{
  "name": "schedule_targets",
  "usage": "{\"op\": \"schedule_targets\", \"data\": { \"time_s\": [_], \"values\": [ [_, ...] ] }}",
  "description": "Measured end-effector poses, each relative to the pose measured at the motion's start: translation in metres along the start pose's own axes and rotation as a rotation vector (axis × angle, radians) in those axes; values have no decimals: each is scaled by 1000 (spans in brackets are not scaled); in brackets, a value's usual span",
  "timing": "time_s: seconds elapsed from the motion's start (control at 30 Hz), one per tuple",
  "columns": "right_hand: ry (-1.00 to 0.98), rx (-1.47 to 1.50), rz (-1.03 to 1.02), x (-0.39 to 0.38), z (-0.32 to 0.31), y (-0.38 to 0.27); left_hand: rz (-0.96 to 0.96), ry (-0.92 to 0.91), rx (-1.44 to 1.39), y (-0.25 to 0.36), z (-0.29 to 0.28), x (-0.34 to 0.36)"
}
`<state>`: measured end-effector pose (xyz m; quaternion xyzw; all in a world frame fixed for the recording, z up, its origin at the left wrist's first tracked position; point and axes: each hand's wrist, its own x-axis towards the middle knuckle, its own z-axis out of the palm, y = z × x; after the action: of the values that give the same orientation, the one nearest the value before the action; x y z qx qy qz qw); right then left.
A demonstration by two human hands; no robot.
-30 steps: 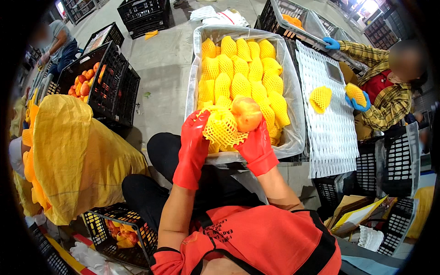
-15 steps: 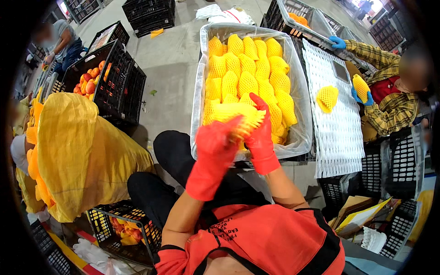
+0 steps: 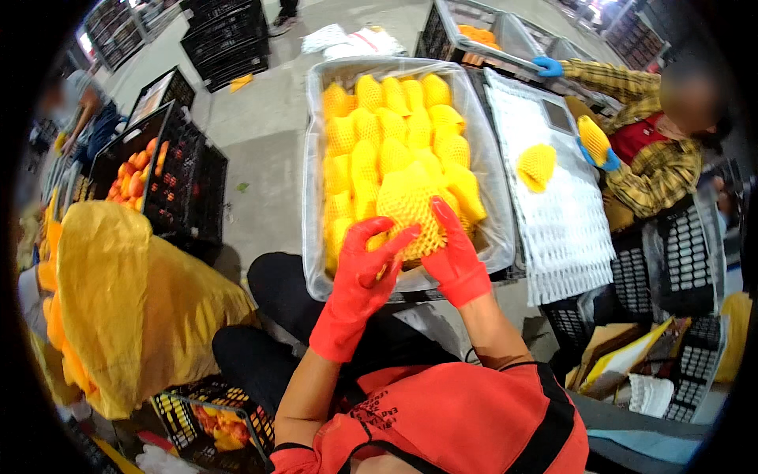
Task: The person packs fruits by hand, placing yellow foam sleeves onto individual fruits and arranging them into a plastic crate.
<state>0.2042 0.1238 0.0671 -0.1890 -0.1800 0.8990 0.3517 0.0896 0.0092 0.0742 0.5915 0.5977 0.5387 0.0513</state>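
Observation:
My left hand (image 3: 363, 276), in a red rubber glove, has its fingers apart and slightly curled beside a fruit in yellow foam netting (image 3: 412, 207). My right hand (image 3: 456, 267), also red-gloved, grips that netted fruit from the right, its thumb on the mesh; the fruit itself is hidden by the net. Both are over the near half of a crate lined with clear plastic (image 3: 313, 118), which holds several yellow-netted pieces (image 3: 367, 158) packed in rows.
A co-worker in plaid (image 3: 655, 182) holds a netted piece beside white foam sheeting (image 3: 564, 245) at right. At left are a yellow sack (image 3: 126, 300), black crates with orange-red fruit (image 3: 181, 189) and another person (image 3: 87, 110). A loaded crate (image 3: 174, 411) sits lower left.
The orange-red fruit that showed bare a second ago is now covered by netting. My left hand swung across it, then moved back left with fingers loosened. The view has shifted slightly.

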Motion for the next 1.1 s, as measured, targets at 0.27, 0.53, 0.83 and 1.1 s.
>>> {"op": "schedule_targets", "data": {
  "time_s": [0.27, 0.53, 0.83, 1.1],
  "values": [
    [618, -1655, -1464, 25, -135, -217, -176, 17, -157, -18, 1, -13],
    [708, -2562, -891, -7, -145, -232, -509, 89, -430, -21, 1, -23],
    [-246, -2486, -832, 83, -65, -93, -342, 77, -125, -29, 4, -24],
    [-137, -2668, -148, 91, -38, -98, -290, 37, -206, -26, 2, -35]
  ]
}}
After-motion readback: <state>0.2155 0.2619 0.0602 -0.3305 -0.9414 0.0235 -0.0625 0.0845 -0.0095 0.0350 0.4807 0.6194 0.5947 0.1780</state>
